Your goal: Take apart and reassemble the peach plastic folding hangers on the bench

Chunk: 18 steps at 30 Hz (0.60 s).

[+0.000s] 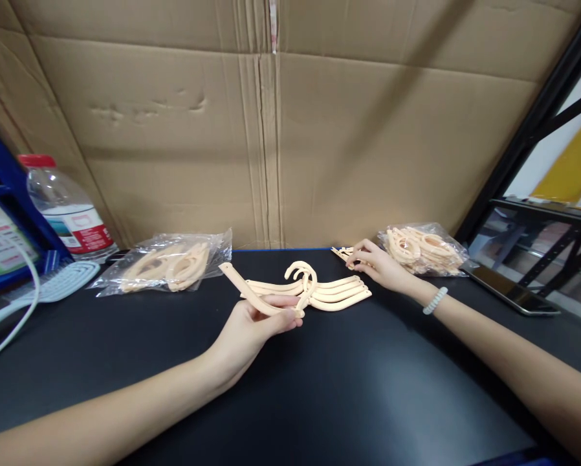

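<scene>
Steadying the hanger part (244,289) is advised while one of the small pieces (341,253) is singled out. The hanger part is pinched, thumb to fingers, in the left hand (252,330) on the near side of the stack (341,295), its free end projecting left past it. Beyond the stack's right end, small pieces appear touched by the right hand (375,263); whether any is gripped cannot be told.
</scene>
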{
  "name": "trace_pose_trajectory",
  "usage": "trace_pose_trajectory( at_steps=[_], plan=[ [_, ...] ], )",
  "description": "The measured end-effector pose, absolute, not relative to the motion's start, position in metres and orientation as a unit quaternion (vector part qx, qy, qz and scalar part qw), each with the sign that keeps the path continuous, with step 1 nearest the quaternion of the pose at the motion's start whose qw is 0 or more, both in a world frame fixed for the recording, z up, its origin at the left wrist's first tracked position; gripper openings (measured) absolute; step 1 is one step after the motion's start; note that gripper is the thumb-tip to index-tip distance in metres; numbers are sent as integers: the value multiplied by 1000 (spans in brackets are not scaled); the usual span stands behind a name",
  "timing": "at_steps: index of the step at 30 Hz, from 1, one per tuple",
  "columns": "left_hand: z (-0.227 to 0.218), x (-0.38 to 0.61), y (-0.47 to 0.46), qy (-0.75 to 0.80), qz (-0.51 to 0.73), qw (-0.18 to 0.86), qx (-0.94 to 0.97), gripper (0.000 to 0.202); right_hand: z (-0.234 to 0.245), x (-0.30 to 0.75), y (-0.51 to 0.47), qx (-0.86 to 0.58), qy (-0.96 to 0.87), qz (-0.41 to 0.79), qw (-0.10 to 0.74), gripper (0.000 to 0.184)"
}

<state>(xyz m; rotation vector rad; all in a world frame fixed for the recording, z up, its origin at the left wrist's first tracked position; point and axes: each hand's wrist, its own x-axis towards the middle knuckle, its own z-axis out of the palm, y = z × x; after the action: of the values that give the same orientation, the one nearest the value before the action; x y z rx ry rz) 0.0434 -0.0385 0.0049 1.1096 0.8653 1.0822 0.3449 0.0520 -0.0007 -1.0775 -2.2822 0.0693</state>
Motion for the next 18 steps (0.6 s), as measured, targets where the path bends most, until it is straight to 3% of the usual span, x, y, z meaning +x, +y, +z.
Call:
trace_pose_trajectory(
  at_steps=[5, 9, 14, 18],
  plan=[
    [5, 44, -38, 375, 479, 634, 478, 20, 10, 336, 45, -442, -743, 84, 495, 19],
    [4, 44, -37, 372, 477, 644, 468, 22, 22, 310, 19, -406, -645, 267, 590, 23],
    [2, 44, -35, 365, 478, 644, 473, 22, 22, 268, -19, -344, -509, 537, 578, 26],
    [2, 43, -34, 362, 476, 633, 491, 22, 8, 250, -35, -326, -455, 608, 563, 23]
  ],
)
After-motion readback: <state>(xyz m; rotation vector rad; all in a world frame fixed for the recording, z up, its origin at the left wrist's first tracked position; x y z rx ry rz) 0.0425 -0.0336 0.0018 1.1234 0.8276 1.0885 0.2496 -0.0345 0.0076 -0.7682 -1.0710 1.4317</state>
